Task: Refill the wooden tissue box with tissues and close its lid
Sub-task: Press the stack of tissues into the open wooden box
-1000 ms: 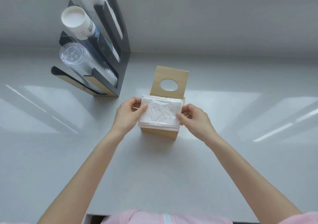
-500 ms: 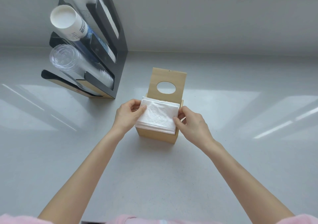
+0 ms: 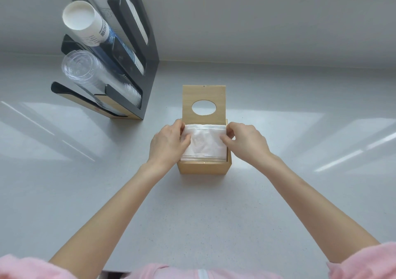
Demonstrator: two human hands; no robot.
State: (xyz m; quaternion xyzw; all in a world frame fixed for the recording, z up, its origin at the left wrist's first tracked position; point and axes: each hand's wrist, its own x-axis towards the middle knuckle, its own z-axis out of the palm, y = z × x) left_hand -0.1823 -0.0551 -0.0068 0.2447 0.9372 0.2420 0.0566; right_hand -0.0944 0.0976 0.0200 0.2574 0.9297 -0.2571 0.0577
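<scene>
A wooden tissue box (image 3: 203, 169) stands in the middle of the grey counter. Its lid (image 3: 203, 98), with an oval hole, stands upright at the back. A white stack of tissues (image 3: 205, 144) sits in the box's open top, nearly level with the rim. My left hand (image 3: 167, 142) grips the stack's left edge, thumb on top. My right hand (image 3: 244, 142) grips the right edge the same way. The lower part of the stack is hidden inside the box.
A black cup dispenser (image 3: 128, 49) stands at the back left, holding a paper cup stack (image 3: 85, 23) and a clear plastic cup stack (image 3: 83, 70). The grey counter (image 3: 203, 214) stretches around the box, and a wall runs behind it.
The tissue stack has gone down from above the box's front edge into the opening. Both hands followed it down and squared it with the box.
</scene>
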